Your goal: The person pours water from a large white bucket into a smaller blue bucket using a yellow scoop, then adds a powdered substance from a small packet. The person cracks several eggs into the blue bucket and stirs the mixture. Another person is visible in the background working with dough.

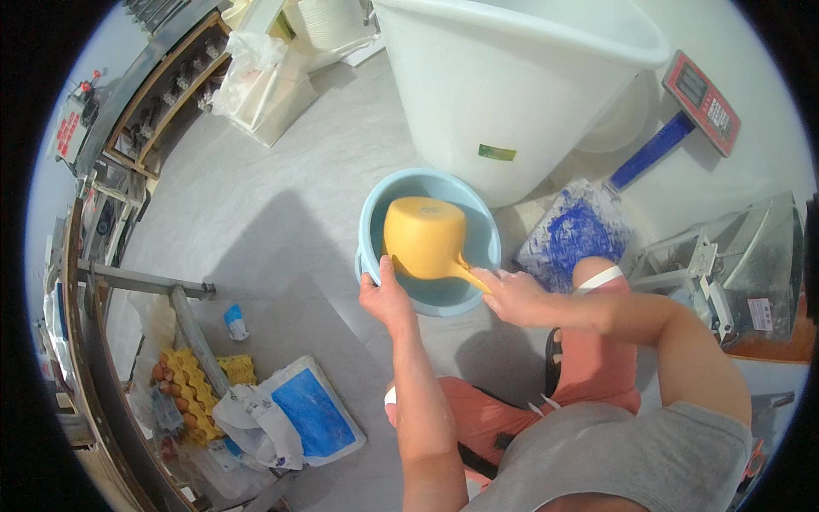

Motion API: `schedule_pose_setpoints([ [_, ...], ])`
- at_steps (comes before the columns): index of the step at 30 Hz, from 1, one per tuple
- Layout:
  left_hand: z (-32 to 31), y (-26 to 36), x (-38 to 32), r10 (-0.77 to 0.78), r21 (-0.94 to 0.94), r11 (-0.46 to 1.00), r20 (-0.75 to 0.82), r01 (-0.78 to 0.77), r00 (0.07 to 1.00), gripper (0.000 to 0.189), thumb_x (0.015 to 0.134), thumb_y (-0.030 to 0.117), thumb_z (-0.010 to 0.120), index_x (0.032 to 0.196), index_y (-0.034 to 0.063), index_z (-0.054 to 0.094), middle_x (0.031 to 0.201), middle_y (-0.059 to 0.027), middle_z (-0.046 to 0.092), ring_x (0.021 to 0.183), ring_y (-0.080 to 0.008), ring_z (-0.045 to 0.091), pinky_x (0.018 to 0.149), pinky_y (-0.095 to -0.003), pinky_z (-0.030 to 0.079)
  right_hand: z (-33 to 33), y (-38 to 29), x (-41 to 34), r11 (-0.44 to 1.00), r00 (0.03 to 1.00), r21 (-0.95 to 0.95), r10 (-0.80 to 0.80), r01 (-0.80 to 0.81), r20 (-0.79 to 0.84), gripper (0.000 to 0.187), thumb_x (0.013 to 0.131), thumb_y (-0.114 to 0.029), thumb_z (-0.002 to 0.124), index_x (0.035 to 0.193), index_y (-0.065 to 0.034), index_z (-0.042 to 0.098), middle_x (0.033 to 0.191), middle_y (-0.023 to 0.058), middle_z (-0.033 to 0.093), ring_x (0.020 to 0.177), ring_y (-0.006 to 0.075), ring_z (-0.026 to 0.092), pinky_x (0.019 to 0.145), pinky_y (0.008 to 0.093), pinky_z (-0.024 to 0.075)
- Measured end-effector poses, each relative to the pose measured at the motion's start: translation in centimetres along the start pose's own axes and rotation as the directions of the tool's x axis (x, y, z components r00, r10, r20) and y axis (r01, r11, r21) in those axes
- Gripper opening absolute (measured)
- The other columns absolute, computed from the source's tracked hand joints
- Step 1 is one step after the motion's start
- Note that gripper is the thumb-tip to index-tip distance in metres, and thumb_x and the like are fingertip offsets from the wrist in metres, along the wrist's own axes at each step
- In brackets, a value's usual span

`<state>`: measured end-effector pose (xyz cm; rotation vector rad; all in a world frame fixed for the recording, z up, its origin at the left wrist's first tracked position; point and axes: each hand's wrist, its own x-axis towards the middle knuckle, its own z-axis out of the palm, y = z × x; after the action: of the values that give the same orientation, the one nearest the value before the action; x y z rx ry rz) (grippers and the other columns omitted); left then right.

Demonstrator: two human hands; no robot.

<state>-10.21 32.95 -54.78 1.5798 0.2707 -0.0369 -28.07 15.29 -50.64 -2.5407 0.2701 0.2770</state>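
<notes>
A yellow plastic dipper (pixel 425 237) is tipped over inside a light blue plastic bucket (pixel 494 240), its base facing up towards me. My right hand (pixel 518 296) grips the end of its handle. At the bucket's near left rim is my left hand (pixel 389 299), thumb on the inner side beside the dipper and fingers outside, apparently holding the rim. The dipper hides its own mouth and much of the bucket's inside.
A large white plastic tub (pixel 486 96) stands just behind the bucket. To the right is a blue-stained platform scale (pixel 576 233) with a red-framed display (pixel 702 102). Egg trays (pixel 198 397) and a blue-and-white bag (pixel 313 413) lie by the rack (pixel 192 345) at left.
</notes>
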Motion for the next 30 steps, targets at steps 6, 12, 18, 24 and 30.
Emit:
schedule_pose_setpoints([
  [6,0.4,0.5,-0.6,-0.025,-0.053,0.998,0.016,0.026,1.0,0.019,0.101,0.014,0.078,0.092,-0.0003,0.071,0.087,-0.0029,0.071,0.076,-0.0113,0.059,0.067,-0.0338,0.049,2.5,4.4,6.1,0.881,0.968,-0.402,-0.221,0.251,0.121,0.055,0.098,-0.014,0.063,0.153,-0.0118,0.059,0.121,0.0277,0.07,0.096,0.041,0.075,0.08,0.0533,0.0619],
  [12,0.2,0.5,-1.1,-0.009,-0.002,1.0,0.064,0.009,0.998,0.013,0.099,0.01,0.079,0.094,0.0006,0.071,0.088,-0.0022,0.07,0.077,-0.0104,0.06,0.069,-0.0323,0.049,4.2,6.3,12.3,0.775,0.939,-0.534,-0.313,0.339,0.142,0.049,0.1,-0.013,0.057,0.149,-0.0108,0.061,0.126,0.0264,0.069,0.101,0.0393,0.075,0.08,0.0519,0.0623],
  [18,0.0,-0.1,-1.3,0.036,0.019,0.999,0.06,-0.038,0.998,0.007,0.095,0.003,0.076,0.095,-0.001,0.07,0.086,-0.0026,0.07,0.074,-0.0118,0.059,0.068,-0.0339,0.049,5.8,5.2,12.1,0.979,0.96,-0.176,-0.048,0.099,0.276,0.039,0.095,-0.014,0.061,0.132,-0.0027,0.067,0.102,0.0235,0.073,0.096,0.0416,0.076,0.081,0.0571,0.061],
  [24,1.7,0.7,-2.8,0.031,0.002,1.0,0.116,-0.032,0.993,0.005,0.091,-0.001,0.072,0.095,-0.0012,0.068,0.086,-0.0017,0.067,0.074,-0.0125,0.057,0.07,-0.0338,0.05,6.2,7.1,10.7,0.161,0.76,0.744,0.083,-0.649,0.645,0.019,0.103,-0.028,0.068,0.104,-0.0103,0.063,0.087,0.0039,0.063,0.055,0.0127,0.055,0.04,0.0267,0.0362],
  [30,0.3,-0.1,-2.4,0.02,0.06,0.998,0.127,-0.028,0.992,0.007,0.087,-0.005,0.067,0.089,0.0023,0.065,0.086,-0.0014,0.066,0.079,-0.0118,0.059,0.075,-0.0322,0.049,2.1,2.9,4.7,0.031,0.781,0.782,0.069,-0.623,0.62,0.026,0.106,-0.034,0.066,0.118,-0.0118,0.063,0.09,0.0037,0.068,0.06,0.0109,0.057,0.048,0.0269,0.0439],
])
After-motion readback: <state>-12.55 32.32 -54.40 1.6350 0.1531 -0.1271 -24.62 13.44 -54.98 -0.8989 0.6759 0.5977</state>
